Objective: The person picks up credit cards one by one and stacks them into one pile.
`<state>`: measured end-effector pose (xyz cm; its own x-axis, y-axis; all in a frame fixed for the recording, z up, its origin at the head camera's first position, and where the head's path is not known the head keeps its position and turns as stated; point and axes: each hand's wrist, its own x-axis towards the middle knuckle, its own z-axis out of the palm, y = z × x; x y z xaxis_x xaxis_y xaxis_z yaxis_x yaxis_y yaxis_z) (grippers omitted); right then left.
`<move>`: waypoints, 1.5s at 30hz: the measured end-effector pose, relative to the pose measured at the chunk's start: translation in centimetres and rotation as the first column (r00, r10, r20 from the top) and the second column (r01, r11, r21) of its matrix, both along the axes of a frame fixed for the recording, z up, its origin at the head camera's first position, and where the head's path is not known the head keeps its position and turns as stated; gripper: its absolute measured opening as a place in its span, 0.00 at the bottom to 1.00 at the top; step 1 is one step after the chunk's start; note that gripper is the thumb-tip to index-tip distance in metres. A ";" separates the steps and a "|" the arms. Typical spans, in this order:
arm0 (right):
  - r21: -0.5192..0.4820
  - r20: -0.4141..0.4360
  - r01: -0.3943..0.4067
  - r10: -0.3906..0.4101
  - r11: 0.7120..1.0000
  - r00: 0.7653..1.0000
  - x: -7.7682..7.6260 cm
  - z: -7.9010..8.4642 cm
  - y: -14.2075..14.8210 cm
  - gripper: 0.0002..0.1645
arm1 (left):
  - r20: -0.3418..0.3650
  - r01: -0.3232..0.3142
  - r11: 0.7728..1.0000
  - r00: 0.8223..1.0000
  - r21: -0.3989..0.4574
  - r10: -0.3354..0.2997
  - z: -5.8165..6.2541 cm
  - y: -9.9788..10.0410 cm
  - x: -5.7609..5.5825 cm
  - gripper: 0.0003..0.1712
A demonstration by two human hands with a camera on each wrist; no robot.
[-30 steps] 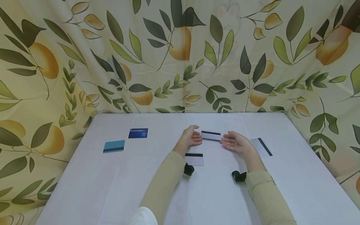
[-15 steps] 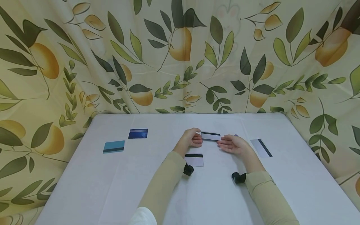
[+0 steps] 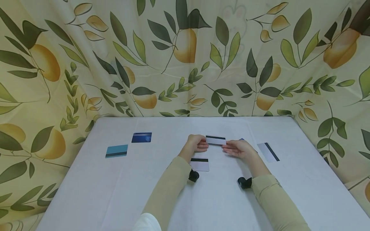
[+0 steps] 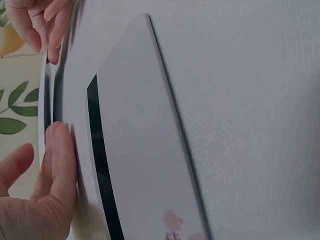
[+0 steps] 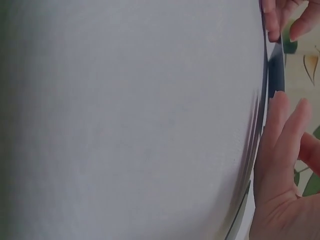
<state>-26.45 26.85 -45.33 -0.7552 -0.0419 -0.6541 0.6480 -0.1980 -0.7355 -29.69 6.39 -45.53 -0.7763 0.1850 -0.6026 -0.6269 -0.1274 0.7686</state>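
A white magnetic-stripe card (image 3: 215, 140) lies between my two hands near the far middle of the table. My left hand (image 3: 195, 145) touches its left end and my right hand (image 3: 239, 148) its right end, mostly with straight fingers. In the left wrist view my left thumb (image 4: 19, 160) stands apart from the straight fingers (image 4: 61, 160). The right wrist view shows my right fingers (image 5: 274, 125) along the card's edge (image 5: 276, 65), which looks slightly raised off the table. Closer to me, beside the left wrist, lies another white striped card (image 3: 200, 165).
To the left lie a dark blue card (image 3: 141, 137) and a light blue card (image 3: 116, 151). A white card (image 3: 268, 152) with a black stripe lies right of the right hand. A small bluish piece (image 3: 242, 139) shows behind that hand. A patterned curtain (image 3: 185, 80) borders the table.
Both hands have come slightly lower in the head view, the left thumb drawing in toward the card. The card between them has shifted a little left. A bluish piece has come into sight behind the right hand.
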 end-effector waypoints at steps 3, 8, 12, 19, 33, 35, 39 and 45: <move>0.030 0.000 -0.010 0.010 1.000 1.000 -0.1 -0.2 -0.1 0.13 | -0.003 -0.013 1.000 1.000 0.006 0.013 -0.2 0.0 0.1 0.13; 0.049 -0.011 -0.016 0.016 0.999 1.000 -0.3 -0.3 -0.4 0.13 | 0.009 -0.038 0.999 0.999 0.012 0.038 -0.4 0.0 0.2 0.12; 0.049 -0.004 -0.003 0.003 0.999 1.000 -0.2 -0.2 -0.6 0.12 | 0.012 -0.056 0.998 0.998 0.014 0.056 -0.5 0.0 0.1 0.12; 0.019 0.020 -0.001 0.001 1.000 1.000 0.2 0.2 -0.9 0.07 | -0.003 -0.061 0.998 0.998 0.016 0.061 -0.5 -0.2 0.2 0.12; 0.038 -0.009 -0.008 0.008 0.999 1.000 1.2 0.8 -2.5 0.10 | -0.013 -0.041 0.999 0.999 -0.002 0.041 -0.3 -2.0 1.1 0.09; 0.041 -0.022 -0.029 0.030 0.999 0.999 1.5 1.0 -2.7 0.10 | -0.007 -0.043 0.999 0.999 0.008 0.043 -0.3 -2.2 1.3 0.09; 0.059 -0.033 -0.039 0.041 0.997 0.999 2.0 1.3 -3.2 0.10 | -0.003 -0.057 0.998 0.998 0.028 0.057 0.0 -2.7 1.9 0.12; 0.057 -0.051 -0.043 0.046 0.997 0.998 2.8 1.4 -3.8 0.14 | -0.018 -0.069 0.998 0.997 0.006 0.069 0.3 -3.4 2.9 0.13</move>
<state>-23.61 23.04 -43.89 -0.7868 -0.0411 -0.6158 0.6155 -0.1272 -0.7778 -26.78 3.00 -45.21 -0.7983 0.1333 -0.5873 -0.6022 -0.1738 0.7792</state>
